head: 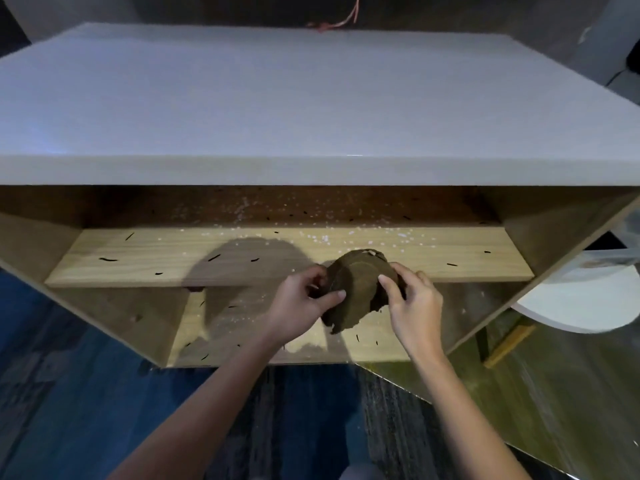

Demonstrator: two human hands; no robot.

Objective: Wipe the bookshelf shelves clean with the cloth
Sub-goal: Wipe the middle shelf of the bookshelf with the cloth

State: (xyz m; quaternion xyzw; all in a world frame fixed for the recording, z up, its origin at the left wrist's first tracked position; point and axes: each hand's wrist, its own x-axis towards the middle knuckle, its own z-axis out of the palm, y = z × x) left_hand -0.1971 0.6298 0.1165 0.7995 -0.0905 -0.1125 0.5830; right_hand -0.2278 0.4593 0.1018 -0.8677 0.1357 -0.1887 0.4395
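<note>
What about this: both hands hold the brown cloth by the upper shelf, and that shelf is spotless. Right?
Not spotless: the head view shows white crumbs and dark bits on the upper shelf. The left hand and right hand hold the cloth.

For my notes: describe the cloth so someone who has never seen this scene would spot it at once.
Start at the wide white top of the bookshelf; just under it runs a pale wooden shelf strewn with white crumbs and dark slivers. At its front edge the left hand and right hand grip a bunched cloth between them. It alone is soft, brown and crumpled.
</note>
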